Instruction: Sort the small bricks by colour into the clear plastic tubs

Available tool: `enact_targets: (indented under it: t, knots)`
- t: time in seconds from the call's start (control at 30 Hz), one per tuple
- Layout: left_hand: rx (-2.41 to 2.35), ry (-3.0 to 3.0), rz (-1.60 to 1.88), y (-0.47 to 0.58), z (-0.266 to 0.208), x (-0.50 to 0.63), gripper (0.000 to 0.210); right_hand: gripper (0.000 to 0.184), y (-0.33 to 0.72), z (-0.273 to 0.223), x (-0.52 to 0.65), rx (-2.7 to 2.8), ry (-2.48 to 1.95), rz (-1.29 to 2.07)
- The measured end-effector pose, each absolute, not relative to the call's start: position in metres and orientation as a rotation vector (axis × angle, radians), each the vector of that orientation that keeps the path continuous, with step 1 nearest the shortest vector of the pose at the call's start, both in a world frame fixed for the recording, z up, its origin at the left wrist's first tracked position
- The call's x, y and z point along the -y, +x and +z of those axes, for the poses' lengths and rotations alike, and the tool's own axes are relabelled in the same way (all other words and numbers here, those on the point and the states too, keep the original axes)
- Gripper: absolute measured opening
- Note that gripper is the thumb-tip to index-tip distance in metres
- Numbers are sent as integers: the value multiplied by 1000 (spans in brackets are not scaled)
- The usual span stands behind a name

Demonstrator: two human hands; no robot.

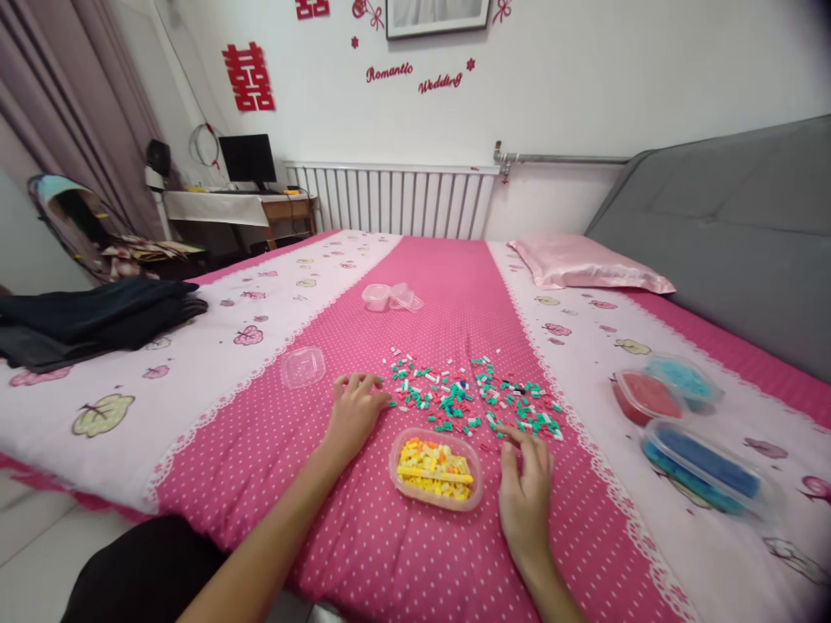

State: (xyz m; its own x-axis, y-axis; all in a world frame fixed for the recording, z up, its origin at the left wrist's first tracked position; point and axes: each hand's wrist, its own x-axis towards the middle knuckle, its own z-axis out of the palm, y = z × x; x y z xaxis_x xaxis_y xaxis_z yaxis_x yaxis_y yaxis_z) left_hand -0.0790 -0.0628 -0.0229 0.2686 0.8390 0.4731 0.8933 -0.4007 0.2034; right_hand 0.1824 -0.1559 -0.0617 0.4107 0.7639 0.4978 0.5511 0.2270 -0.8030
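Note:
Small green, white and red plastic pieces (454, 398) lie scattered over the pink dotted bedspread, with a few dark blue ones among them. At the left edge of this spread rests my left hand (356, 411), fingers bent and apart, the tips by some green pieces; I see nothing held. My right hand (527, 472) is at the near right edge, its index finger reaching toward the pieces and the thumb apart. Between my hands sits a clear plastic box (395, 489) filled with yellow pieces (428, 467), some orange, split by a yellow strip.
Lidded boxes with red (649, 395), light blue (685, 381) and dark blue contents (705, 463) stand at right. A clear lid (303, 368) lies left; clear containers (389, 297) are farther back. Dark folded clothes (97, 316) and a pink pillow (588, 261) also lie on the bed.

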Motion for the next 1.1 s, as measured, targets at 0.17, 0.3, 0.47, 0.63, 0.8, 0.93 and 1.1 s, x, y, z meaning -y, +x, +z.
enact_targets:
  t: [0.17,0.3,0.47,0.63,0.8,0.93,1.1]
  knots:
    - [1624,-2462,-785,-70,-25,62,16,36,180,-60,157,1267,-1424,222]
    - [1704,-2399,-889,-74,-23,69,14,34,178,-61,155,1263,-1398,193]
    - [1769,-2410,-1036,-70,2,87,11,33,177,-60,155,1273,-1406,191]
    - [1529,-2753,-812,-47,45,117,9,33,177,-58,155,1280,-1418,215]
    - [1508,-2699,-503,-35,55,132,7,32,176,-58,155,1267,-1416,226]
    - [1559,-2748,-371,-37,56,133,7,32,176,-59,155,1261,-1417,224]
    - [1664,-2652,-511,-49,61,122,10,33,176,-59,155,1262,-1428,229]
